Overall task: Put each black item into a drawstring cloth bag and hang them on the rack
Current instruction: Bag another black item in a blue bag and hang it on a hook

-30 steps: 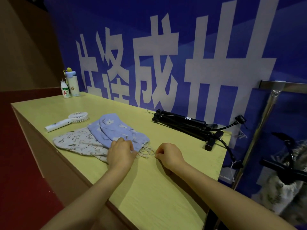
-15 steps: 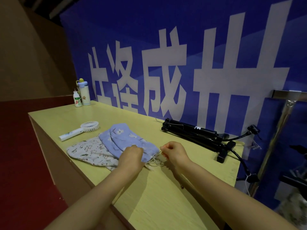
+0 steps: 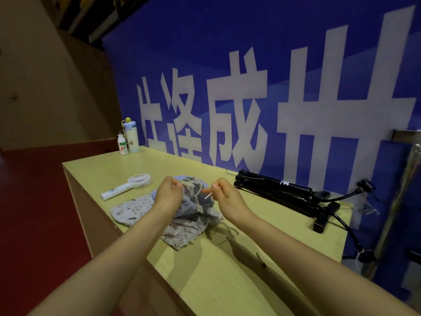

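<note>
While the left hand (image 3: 169, 198) grips the gathered mouth of a blue bag (image 3: 192, 204), fingers (image 3: 173, 183) curled round the cloth, the right hand (image 3: 224, 197) pinches its pale cord (image 3: 207, 195) between thumb and fingers. Held up near the front edge of the tabletop (image 3: 227, 265), the bag droops onto crumpled printed cloth (image 3: 182, 233). A second bag (image 3: 133, 209) lies flat toward the left edge, a fan (image 3: 127, 185) behind it. A black tripod (image 3: 280, 193) lies along the back edge, two bottles (image 3: 128, 140) stand at the far left corner, and the rack (image 3: 403, 195) rises past the right edge
</note>
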Demonstrator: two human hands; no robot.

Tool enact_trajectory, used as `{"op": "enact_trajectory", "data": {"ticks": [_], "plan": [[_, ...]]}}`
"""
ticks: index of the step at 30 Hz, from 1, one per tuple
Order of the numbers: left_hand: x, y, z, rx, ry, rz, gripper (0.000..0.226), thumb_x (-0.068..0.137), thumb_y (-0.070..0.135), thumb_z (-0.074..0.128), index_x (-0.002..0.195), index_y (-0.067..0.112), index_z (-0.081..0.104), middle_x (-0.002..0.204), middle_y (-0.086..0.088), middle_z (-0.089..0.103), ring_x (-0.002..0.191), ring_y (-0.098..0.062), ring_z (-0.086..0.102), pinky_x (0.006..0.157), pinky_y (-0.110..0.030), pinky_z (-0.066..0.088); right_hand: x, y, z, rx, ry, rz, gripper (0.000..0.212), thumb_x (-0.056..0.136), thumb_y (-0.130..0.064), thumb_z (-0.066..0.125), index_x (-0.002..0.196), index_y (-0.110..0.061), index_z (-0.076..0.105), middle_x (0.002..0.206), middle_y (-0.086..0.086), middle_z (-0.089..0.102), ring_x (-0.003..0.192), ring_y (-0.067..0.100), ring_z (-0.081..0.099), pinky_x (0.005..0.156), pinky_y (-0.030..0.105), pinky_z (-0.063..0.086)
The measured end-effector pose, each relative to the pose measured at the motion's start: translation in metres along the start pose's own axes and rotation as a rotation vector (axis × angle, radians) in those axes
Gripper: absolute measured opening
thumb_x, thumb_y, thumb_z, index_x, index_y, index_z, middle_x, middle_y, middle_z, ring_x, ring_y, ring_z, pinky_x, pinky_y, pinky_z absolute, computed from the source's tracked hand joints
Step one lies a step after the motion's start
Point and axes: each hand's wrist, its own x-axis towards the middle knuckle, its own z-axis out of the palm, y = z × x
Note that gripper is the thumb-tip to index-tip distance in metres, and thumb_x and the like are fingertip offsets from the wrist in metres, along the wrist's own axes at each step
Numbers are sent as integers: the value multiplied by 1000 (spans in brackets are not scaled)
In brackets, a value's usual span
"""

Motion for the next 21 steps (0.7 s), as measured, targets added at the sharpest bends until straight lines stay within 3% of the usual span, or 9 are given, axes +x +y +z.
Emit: {"op": "enact_trajectory", "data": {"ticks": [3,5,6,12,15,18,21], "plan": [[6,15,-8,-268,-9,-156,25,95,9,35,72,10,44,71,-14,47,68,-23,44,64,-33,40,7,-10,6,-24,-41,-37,23,102,-27,33,84,-19,44,106,2,66,104,16,60,86,37,46],[7,30,-11,-491,-33,-227,34,96,5,32,64,9,41,57,-10,45,58,-21,40,59,-28,39,11,-16,9,-98,-44,-72,21,102,-27,33,89,-15,45,91,1,60,93,22,59,78,38,45],[7,36,-13,-561,-36,-235,34,97,4,32,65,8,42,60,-8,46,58,-18,41,59,-26,39,13,-20,10,-149,-42,-96,22,102,-28,33,92,-14,45,85,2,57,85,24,56,74,38,44],[4,50,-29,-526,-148,-196,23,95,8,42,74,10,51,76,-7,53,65,-19,52,62,-30,44,25,-37,-5,-551,-33,-170,30,103,-28,29,110,-4,46,100,21,63,88,36,57,65,34,35],[-3,61,-40,-667,-343,-300,39,94,34,50,72,5,64,73,-14,67,61,-23,62,60,-30,52,28,-36,-24,-742,-38,-161,24,102,-24,35,114,-4,43,101,22,63,86,36,57,65,38,38],[-5,65,-47,-367,-384,-115,34,70,42,74,77,10,69,67,-6,69,57,-17,61,50,-23,51,25,-34,-35,-978,-92,-180,31,97,-20,47,125,-10,41,108,16,63,93,36,61,70,40,46],[-11,68,-42,12,-319,90,25,71,29,80,71,12,62,53,2,60,50,-11,53,41,-16,40,26,-35,-35,-978,-70,-190,28,97,-24,46,123,-16,49,105,13,65,95,33,64,78,41,53]]}}
